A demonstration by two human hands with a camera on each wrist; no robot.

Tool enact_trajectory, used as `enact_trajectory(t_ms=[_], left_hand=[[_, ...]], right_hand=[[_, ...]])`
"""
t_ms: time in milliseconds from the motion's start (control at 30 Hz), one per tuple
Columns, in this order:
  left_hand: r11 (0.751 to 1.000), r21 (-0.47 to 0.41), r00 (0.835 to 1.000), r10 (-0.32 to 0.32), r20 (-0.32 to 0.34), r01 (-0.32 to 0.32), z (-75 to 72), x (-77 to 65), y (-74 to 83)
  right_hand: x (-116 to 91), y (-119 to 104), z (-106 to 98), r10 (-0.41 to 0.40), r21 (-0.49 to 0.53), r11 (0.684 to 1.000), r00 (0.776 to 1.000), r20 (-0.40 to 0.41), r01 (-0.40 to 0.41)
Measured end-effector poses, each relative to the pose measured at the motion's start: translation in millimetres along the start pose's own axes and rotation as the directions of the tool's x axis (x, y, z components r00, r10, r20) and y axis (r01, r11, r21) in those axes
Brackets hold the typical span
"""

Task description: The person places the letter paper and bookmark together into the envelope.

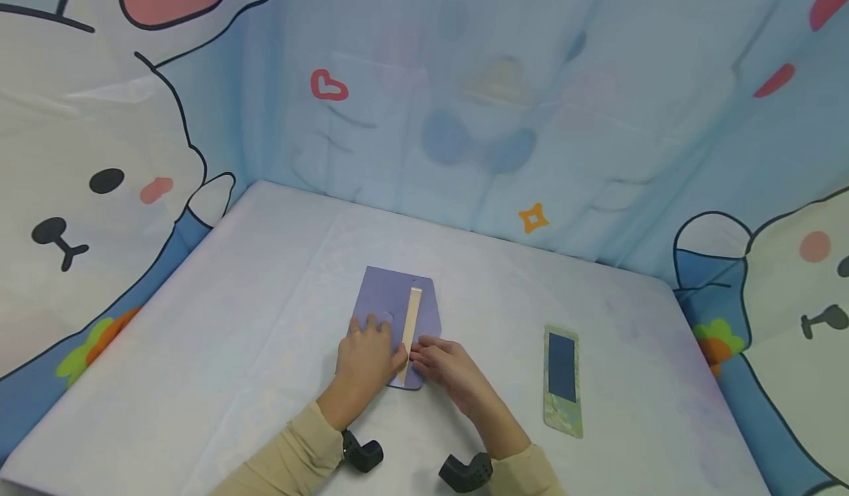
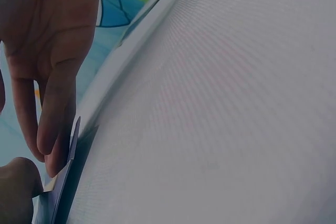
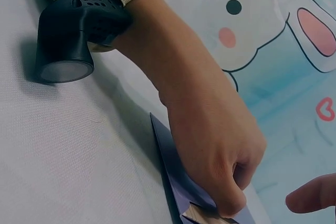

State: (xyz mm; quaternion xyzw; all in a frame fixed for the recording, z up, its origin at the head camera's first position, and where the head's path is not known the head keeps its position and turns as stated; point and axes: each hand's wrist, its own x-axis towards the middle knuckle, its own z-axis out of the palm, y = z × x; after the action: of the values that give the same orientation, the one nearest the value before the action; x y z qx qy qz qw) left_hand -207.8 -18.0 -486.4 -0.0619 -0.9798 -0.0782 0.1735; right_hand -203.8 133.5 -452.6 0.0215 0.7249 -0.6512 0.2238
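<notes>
A purple flat card or sleeve (image 1: 398, 293) with angled top corners lies on the table, a narrow cream strip (image 1: 412, 315) running along its length near the right side. My left hand (image 1: 365, 352) rests on its left part with the fingers laid out over the surface. In the right wrist view the left thumb (image 3: 231, 203) presses down at the cream strip. From the right comes my right hand (image 1: 451, 369), its fingertips right at the card's right edge. Its long fingers (image 2: 55, 114) reach down to a slightly raised purple edge (image 2: 73, 140) in the left wrist view.
A slim green patterned card (image 1: 564, 415) with a dark blue rectangle lies to the right on the white table (image 1: 278, 275). Black wrist cameras (image 1: 467, 472) sit by both sleeves. A cartoon-printed curtain (image 1: 398, 113) hangs behind the table and along its sides.
</notes>
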Motion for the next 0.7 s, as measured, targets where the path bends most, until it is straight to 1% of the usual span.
enact_trajectory(t_ms=[167, 367, 600, 700], left_hand=[[1.000, -0.006, 1.000, 0.000, 0.000, 0.000, 0.3, 0.2, -0.2], [1.000, -0.007, 1.000, 0.010, -0.013, -0.010, 0.7, -0.7, -0.3], [1.000, -0.008, 1.000, 0.010, -0.009, -0.010, 0.6, -0.9, -1.4], [1.000, -0.009, 1.000, 0.014, -0.012, -0.014, 0.1, -0.6, -1.6]], right_hand=[[1.2, -1.3, 1.7, -0.003, -0.002, 1.000, 1.000, 0.017, 0.003], [2.5, -1.5, 2.1, 0.009, -0.012, 1.000, 1.000, 0.009, -0.009], [4.9, -1.0, 6.4, -0.014, 0.002, 1.000, 0.999, 0.040, 0.014], [6.6, -1.4, 8.1, -0.014, 0.001, 1.000, 0.999, 0.040, 0.014]])
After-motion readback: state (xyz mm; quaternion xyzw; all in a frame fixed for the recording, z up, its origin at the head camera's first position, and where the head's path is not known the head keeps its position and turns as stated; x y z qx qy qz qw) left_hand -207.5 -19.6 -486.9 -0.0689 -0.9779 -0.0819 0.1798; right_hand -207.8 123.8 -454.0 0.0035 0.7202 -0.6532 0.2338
